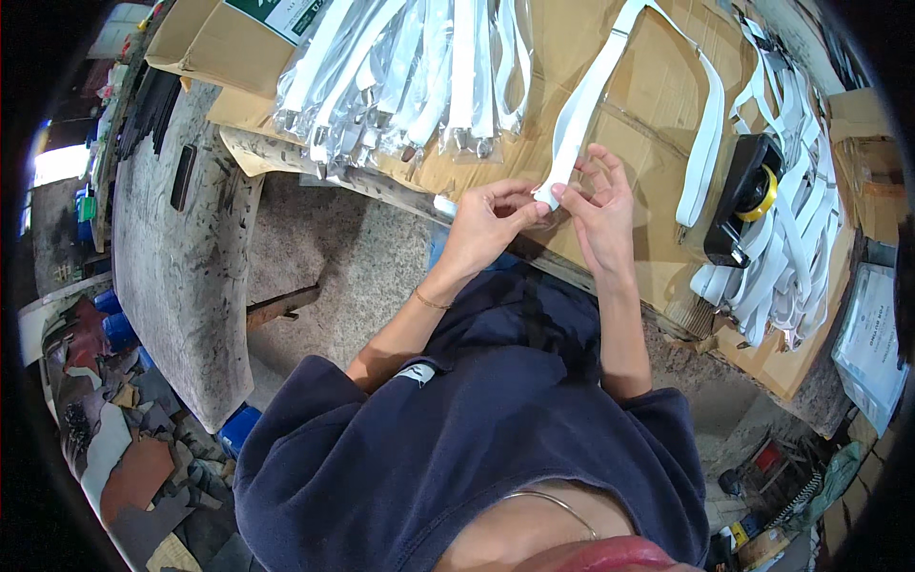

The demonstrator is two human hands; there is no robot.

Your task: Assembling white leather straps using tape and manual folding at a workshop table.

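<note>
A white elastic strap [579, 114] with metal sliders lies in a long loop over the cardboard-covered table, its near end at the edge in front of me. My left hand [488, 221] pinches that end between thumb and fingers. From the other side, my right hand [600, 208] holds the same end with thumb and forefinger, its other fingers raised and bent. The fingertips of both hands nearly meet and cover the tip of the strap. Beside my left hand a small white piece [445, 205] sticks out at the table edge; its kind is unclear.
Clear bags of white straps with metal clips [405, 81] lie at the far left, near an open cardboard box [214, 43]. On the right, a black tape dispenser [732, 191] stands against a heap of loose white straps [796, 243]. Scraps [143, 467] cover the lower left.
</note>
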